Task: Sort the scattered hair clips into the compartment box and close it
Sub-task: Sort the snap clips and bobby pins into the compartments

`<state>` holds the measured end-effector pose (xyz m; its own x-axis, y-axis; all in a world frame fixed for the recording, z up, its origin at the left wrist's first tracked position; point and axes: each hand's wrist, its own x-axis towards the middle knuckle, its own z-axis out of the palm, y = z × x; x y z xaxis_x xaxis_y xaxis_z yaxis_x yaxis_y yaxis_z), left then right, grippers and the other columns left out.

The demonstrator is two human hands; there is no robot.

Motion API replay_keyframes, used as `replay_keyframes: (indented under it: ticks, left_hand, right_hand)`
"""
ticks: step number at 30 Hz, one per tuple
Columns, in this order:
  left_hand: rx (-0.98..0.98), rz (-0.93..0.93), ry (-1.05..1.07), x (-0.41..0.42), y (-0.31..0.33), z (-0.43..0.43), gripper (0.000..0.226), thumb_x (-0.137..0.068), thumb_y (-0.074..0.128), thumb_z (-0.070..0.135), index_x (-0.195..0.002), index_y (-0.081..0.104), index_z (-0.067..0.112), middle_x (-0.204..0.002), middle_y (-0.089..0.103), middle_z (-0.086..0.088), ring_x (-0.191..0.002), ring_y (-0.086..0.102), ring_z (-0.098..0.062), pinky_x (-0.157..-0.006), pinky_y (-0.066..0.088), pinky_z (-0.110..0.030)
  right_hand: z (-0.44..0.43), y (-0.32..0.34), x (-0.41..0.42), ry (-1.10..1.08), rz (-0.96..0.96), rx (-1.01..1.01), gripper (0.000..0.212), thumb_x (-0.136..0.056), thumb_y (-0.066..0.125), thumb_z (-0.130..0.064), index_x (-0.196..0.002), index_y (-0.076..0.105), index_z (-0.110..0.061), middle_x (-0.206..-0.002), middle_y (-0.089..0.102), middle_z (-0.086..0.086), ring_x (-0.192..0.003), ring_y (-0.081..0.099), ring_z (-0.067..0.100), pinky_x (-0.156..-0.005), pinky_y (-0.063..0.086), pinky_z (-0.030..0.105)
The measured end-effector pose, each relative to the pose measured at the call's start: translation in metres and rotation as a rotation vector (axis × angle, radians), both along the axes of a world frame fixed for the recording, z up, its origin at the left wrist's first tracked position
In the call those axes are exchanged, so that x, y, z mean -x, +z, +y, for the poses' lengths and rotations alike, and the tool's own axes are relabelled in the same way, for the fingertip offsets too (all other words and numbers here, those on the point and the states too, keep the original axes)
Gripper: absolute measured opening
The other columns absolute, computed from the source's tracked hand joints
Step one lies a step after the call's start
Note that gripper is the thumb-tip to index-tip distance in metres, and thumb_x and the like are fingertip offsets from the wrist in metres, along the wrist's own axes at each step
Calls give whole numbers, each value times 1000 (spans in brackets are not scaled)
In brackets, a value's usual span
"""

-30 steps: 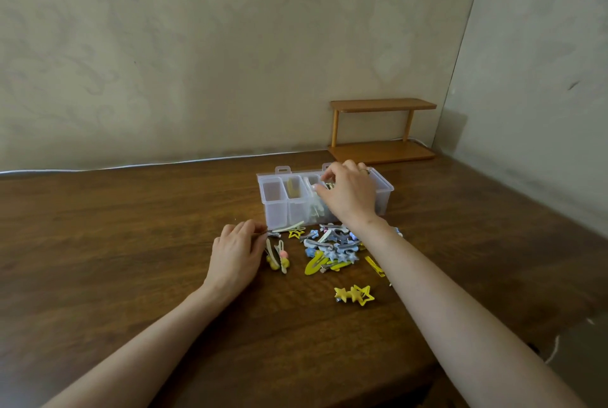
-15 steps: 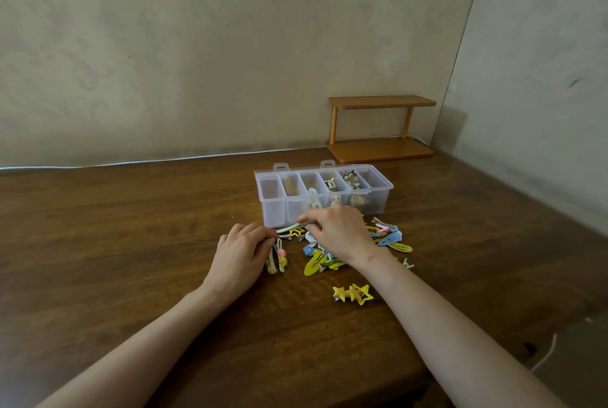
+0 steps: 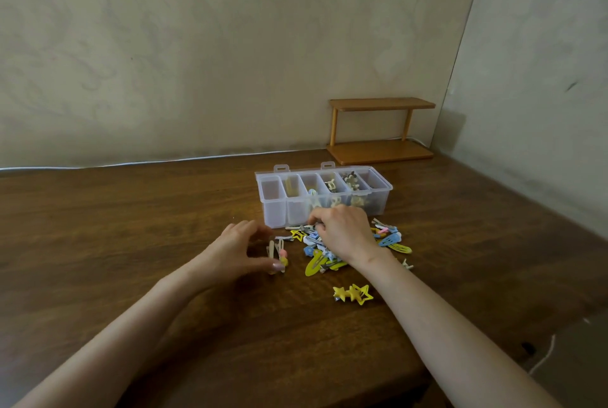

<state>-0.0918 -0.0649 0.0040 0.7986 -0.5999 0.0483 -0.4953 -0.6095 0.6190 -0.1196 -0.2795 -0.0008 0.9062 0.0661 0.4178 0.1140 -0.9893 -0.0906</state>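
Observation:
A clear compartment box (image 3: pixel 274 210) stands open on the wooden table, its lid tabs at the back. Some middle and right compartments hold beige clips. A pile of blue, yellow and silver hair clips (image 3: pixel 317 259) lies just in front of it. My right hand (image 3: pixel 343 233) rests palm down on the pile, fingertips pinched on a silver clip at the edge nearest the box. My left hand (image 3: pixel 237 249) curls beside two beige and pink clips (image 3: pixel 279 251), thumb and fingers apart around them. A yellow double-star clip (image 3: pixel 353 294) lies alone, nearer to me.
More blue and yellow clips (image 3: pixel 393 241) spread to the right of my right wrist. A small wooden shelf (image 3: pixel 381 131) stands at the back right against the wall. A white cable (image 3: pixel 131 164) runs along the table's far edge.
My right hand left the box and came down onto the pile in front of it. My left hand opened its fingers beside the beige clips.

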Motion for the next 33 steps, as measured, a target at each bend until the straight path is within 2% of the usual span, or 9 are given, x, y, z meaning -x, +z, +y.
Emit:
replay_keyframes:
  ticks: [4,6,9,14,17,20,24,29,33]
  left_hand:
    - [-185,-120,-53,-1,-3,-1,119,-24,37,97,-124,44,32,-119,40,11,-112,34,-8,-95,37,-26]
    - [-172,-157,-43,1,-4,-3,106,-35,45,91,-123,44,32,-120,41,11,-111,35,-8,-93,37,-25]
    - [-149,-170,-22,4,-5,-6,74,-60,69,61,-122,45,29,-117,41,11,-110,37,-8,-93,38,-25]
    - [-76,-176,15,5,-5,-7,68,-65,74,49,-121,44,24,-112,42,13,-109,42,-8,-94,42,-28]
    - [-12,-163,42,5,-8,-7,66,-63,77,45,-118,46,23,-113,43,10,-109,46,-10,-94,45,-29]
    - [30,-161,47,6,-9,-8,67,-63,78,43,-118,46,23,-111,44,11,-108,47,-9,-93,45,-28]
    - [51,-161,50,7,-8,-10,68,-62,78,44,-118,46,24,-111,43,12,-108,48,-9,-93,46,-28]
    - [93,-236,33,11,-8,-11,69,-62,75,49,-119,46,23,-108,44,13,-106,47,-8,-91,43,-25]
    - [125,-264,8,15,-8,-13,68,-63,72,51,-119,46,23,-109,46,11,-104,45,-6,-90,43,-23]
  right_hand:
    - [0,-2,0,-17,-4,-1,24,-94,48,-19,-104,69,-25,-89,71,1,-88,65,21,-73,51,34]
    - [0,-2,1,-19,-21,-18,20,-94,51,-23,-100,69,-23,-89,72,-1,-87,65,19,-73,50,32]
    - [-2,-1,3,-9,-57,-35,17,-93,54,-27,-98,70,-23,-87,72,-2,-85,66,17,-72,48,29]
    - [-2,6,11,51,-124,-94,11,-89,60,-26,-91,70,-21,-75,71,-5,-75,67,14,-63,49,25]
    - [-8,16,23,31,-167,-212,7,-87,64,-24,-87,69,-20,-50,49,-17,-55,53,2,-50,33,17]
    - [-22,26,27,-51,-206,-296,4,-88,62,-23,-86,66,-21,-44,36,-15,-46,41,-2,-47,27,16]
    - [-25,42,8,-175,-256,-311,8,-89,58,-24,-87,65,-21,-52,50,-10,-52,48,10,-44,31,21]
    - [-13,49,-24,-250,-124,-224,14,-91,53,-22,-96,66,-18,-88,69,-1,-84,63,18,-56,35,24]
    - [-10,44,-23,-215,-122,-222,17,-93,51,-22,-97,67,-18,-87,70,0,-76,60,16,-49,29,21]
